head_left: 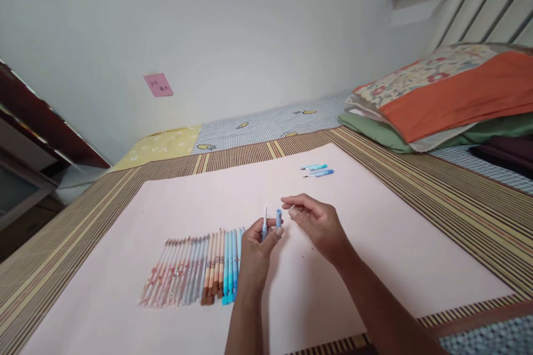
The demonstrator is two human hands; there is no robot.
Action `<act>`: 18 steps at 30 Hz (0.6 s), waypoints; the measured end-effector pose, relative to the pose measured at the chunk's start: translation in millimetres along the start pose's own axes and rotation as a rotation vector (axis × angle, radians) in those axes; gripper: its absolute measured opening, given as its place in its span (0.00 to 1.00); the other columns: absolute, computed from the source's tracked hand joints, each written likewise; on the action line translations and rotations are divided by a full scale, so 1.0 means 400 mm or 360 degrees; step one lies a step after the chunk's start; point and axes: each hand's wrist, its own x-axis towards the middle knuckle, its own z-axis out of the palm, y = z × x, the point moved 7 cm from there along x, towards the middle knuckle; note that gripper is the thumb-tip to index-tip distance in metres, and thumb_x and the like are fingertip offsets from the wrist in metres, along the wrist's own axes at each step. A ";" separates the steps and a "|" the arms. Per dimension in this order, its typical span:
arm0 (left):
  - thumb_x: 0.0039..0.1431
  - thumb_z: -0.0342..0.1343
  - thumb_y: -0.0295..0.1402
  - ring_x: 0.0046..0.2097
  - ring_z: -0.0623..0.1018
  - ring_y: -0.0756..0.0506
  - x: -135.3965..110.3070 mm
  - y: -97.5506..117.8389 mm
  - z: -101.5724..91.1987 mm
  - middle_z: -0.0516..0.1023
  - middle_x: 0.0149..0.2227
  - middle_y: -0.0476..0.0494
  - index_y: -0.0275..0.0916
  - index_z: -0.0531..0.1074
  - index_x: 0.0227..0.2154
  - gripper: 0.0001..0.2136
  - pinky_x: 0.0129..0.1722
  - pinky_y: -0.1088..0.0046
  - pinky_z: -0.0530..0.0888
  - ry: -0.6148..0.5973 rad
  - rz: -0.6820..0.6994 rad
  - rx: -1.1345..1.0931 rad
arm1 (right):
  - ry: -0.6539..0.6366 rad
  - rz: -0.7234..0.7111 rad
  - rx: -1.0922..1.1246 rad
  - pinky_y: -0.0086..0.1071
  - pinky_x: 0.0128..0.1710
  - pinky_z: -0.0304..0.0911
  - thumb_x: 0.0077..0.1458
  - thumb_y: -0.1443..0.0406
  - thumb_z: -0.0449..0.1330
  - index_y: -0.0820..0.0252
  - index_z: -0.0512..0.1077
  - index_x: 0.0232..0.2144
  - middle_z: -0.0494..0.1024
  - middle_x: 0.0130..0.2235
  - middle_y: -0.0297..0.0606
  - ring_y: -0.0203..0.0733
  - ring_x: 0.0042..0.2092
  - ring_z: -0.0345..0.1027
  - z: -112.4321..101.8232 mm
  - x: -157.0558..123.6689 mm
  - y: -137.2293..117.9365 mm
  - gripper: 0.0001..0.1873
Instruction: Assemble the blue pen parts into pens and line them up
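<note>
My left hand [259, 244] is closed round small pen parts: a thin white refill [265, 215] standing upright and a short blue barrel piece [278, 217] beside it. My right hand [315, 221] hovers just to the right, its thumb and forefinger pinched on something tiny and pale that I cannot make out. Both hands are over a pale pink sheet [375, 244]. A row of several pens [195, 269] in pink, brown and blue lies side by side just left of my left hand. Two blue pens [318, 170] lie farther back on the sheet.
The pink sheet rests on a striped woven mat [470, 205] over a bed. Folded orange and green bedding [449, 94] is stacked at the back right. A white wall with a pink sticky note [158, 84] is behind. Dark wooden furniture [29, 138] stands at the left.
</note>
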 end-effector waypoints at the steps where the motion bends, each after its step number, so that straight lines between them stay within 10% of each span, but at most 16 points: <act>1: 0.51 0.66 0.41 0.30 0.64 0.50 0.000 0.001 0.000 0.69 0.25 0.52 0.38 0.79 0.33 0.12 0.33 0.74 0.61 0.0004 0.0007 0.0002 | -0.0038 0.0011 -0.0019 0.37 0.43 0.66 0.58 0.62 0.61 0.54 0.79 0.43 0.79 0.42 0.39 0.44 0.41 0.71 0.003 0.000 0.004 0.11; 12: 0.52 0.65 0.44 0.26 0.64 0.51 -0.003 0.024 0.004 0.66 0.21 0.54 0.38 0.77 0.36 0.15 0.30 0.75 0.61 0.0067 -0.0009 0.0021 | -0.0083 0.0257 0.0381 0.36 0.43 0.69 0.58 0.56 0.63 0.56 0.77 0.40 0.78 0.37 0.38 0.43 0.41 0.73 0.054 -0.003 0.092 0.13; 18: 0.53 0.64 0.45 0.26 0.66 0.50 0.004 0.015 -0.019 0.68 0.23 0.53 0.39 0.76 0.40 0.17 0.30 0.76 0.62 0.0180 0.0032 0.0019 | -0.0301 0.0454 0.0474 0.28 0.22 0.59 0.53 0.52 0.66 0.59 0.79 0.37 0.75 0.29 0.34 0.33 0.25 0.64 0.074 -0.008 0.156 0.17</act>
